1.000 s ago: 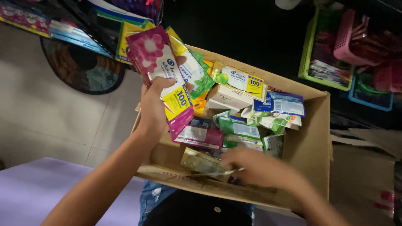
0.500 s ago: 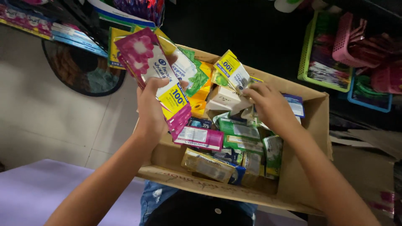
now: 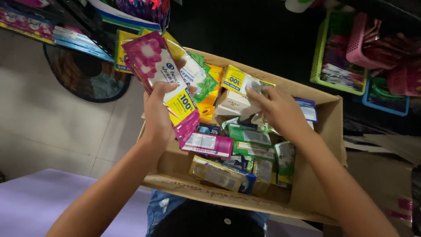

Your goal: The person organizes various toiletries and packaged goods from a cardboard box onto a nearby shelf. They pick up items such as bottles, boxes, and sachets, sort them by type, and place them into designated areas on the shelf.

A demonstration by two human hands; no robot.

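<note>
An open cardboard box (image 3: 326,145) rests on my lap, filled with several small soap packets and cartons in green, white, pink and yellow. My left hand (image 3: 160,116) holds up a stack of pink flowered packets (image 3: 162,81) with yellow corner labels, above the box's left side. My right hand (image 3: 276,107) reaches into the box's far middle and grips a white and yellow packet (image 3: 239,81) by its end. A pink carton (image 3: 208,145) and a gold wrapped bar (image 3: 217,172) lie below my hands.
Green, pink and blue plastic baskets (image 3: 337,52) stand at the upper right on dark shelving. Stacked coloured packages (image 3: 48,28) lie at the upper left above a dark round mat (image 3: 87,72) on the tiled floor. A purple surface (image 3: 35,202) is at the lower left.
My right hand has moved from the box's near edge to its far middle and taken hold of a white and yellow packet. My left hand stays raised with the pink packets.
</note>
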